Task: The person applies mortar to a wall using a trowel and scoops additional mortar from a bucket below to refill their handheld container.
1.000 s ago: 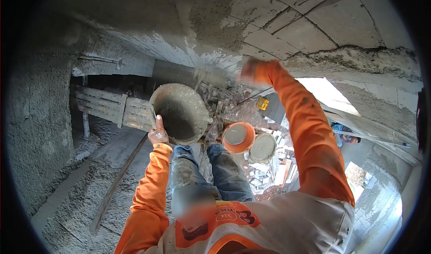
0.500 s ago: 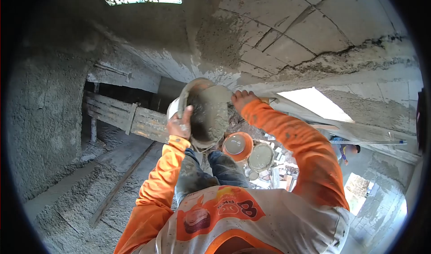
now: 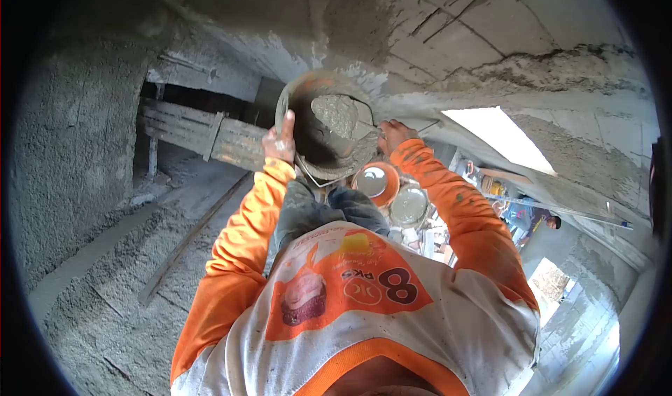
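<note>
My left hand point(image 3: 281, 140) grips the left rim of a round bucket point(image 3: 308, 151), its thumb over the edge. The bucket is tilted, so its dark, mortar-smeared inside faces me. A lump of wet grey mortar point(image 3: 341, 116) lies in the bucket's mouth, on what looks like a trowel blade point(image 3: 362, 130). Closed around the trowel's handle end, my right hand point(image 3: 396, 135) is at the bucket's right rim; its fingers partly hide the handle. A wire bail point(image 3: 322, 182) hangs at the bucket's lower side.
Below stand an orange bucket point(image 3: 387, 186) and a round container of grey mix point(image 3: 409, 206). A wooden plank barrier point(image 3: 238, 140) spans the left opening. Rough walls surround me. Another person point(image 3: 535, 217) is lower right, near a long straight bar point(image 3: 567, 210).
The bucket has come up and its mouth now faces me more. My right hand has moved slightly right, and the mortar lump on the blade now shows apart from the bucket wall.
</note>
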A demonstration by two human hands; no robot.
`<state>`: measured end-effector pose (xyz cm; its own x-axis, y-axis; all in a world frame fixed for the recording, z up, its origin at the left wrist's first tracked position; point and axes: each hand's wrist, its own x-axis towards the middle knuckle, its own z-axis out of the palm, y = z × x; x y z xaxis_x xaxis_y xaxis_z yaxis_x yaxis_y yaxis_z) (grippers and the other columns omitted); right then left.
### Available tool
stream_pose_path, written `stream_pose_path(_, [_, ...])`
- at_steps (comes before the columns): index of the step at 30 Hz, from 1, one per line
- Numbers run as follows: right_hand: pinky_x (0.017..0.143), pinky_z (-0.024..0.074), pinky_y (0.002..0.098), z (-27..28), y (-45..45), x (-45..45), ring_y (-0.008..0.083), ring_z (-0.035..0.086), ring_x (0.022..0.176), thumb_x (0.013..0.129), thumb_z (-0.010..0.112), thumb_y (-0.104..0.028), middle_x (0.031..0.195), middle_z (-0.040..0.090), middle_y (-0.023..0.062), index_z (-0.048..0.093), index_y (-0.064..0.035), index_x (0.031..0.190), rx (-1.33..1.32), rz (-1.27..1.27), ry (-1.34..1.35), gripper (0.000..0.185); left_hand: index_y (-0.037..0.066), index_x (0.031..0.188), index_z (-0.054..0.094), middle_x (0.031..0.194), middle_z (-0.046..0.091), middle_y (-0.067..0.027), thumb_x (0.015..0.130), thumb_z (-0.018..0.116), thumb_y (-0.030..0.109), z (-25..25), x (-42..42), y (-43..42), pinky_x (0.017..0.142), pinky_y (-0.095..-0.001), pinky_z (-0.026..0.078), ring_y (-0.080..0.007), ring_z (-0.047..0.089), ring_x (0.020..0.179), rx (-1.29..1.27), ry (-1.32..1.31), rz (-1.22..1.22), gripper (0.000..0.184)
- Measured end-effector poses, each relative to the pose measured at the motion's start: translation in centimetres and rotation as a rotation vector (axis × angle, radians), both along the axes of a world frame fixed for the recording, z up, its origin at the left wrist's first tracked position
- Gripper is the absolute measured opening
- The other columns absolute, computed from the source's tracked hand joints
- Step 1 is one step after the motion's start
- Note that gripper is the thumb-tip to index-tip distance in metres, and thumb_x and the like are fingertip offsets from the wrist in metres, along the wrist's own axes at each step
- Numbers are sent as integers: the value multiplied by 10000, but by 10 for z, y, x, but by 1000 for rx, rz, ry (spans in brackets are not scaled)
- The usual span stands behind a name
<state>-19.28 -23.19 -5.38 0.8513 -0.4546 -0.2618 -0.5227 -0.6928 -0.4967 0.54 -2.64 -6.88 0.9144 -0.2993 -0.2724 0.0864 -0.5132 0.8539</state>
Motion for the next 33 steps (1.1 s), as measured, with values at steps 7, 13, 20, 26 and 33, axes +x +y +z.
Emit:
stream_pose_path(7, [649, 457, 382, 112, -4, 31, 308, 547, 788, 720, 593, -286, 881, 545, 129, 505, -55, 837, -262, 166, -107, 273, -41, 660, 581, 517, 489, -97, 719, 539, 582, 13, -5, 32, 536, -347, 370, -140, 398, 545, 82, 156, 261, 627])
stream_pose_path(13, [576, 449, 331, 167, -64, 93, 245, 532, 611, 757, 567, -234, 679, 561, 131, 549, -12, 822, 856, 392, 484, 231, -78, 623, 550, 528, 523, -101, 715, 574, 544, 9, 0, 70, 509, -337, 374, -153, 408, 513, 49, -8, 390, 628])
stream_pose_path(20, [490, 426, 374, 161, -152, 140, 269, 529, 505, 779, 512, -347, 596, 554, 115, 543, -20, 728, 144, -596, -481, 332, -43, 607, 528, 505, 483, -85, 730, 554, 547, 15, 4, 84, 490, -334, 354, -177, 388, 490, 53, 35, 444, 603])
stream_pose_path(26, [708, 441, 367, 115, -78, 75, 298, 564, 819, 753, 488, -207, 848, 582, 170, 541, -41, 863, -61, 155, 138, 206, -93, 637, 531, 487, 458, -154, 708, 548, 573, 57, 7, 45, 501, -365, 360, -204, 394, 494, 92, -30, 278, 670])
stream_pose_path(33, [735, 447, 371, 59, -8, 77, 317, 546, 879, 702, 548, -188, 968, 561, 158, 550, -40, 929, -531, 528, 203, 271, -27, 741, 593, 611, 547, -224, 712, 559, 538, 119, -3, -22, 564, -384, 420, -353, 554, 601, 191, -283, -210, 566])
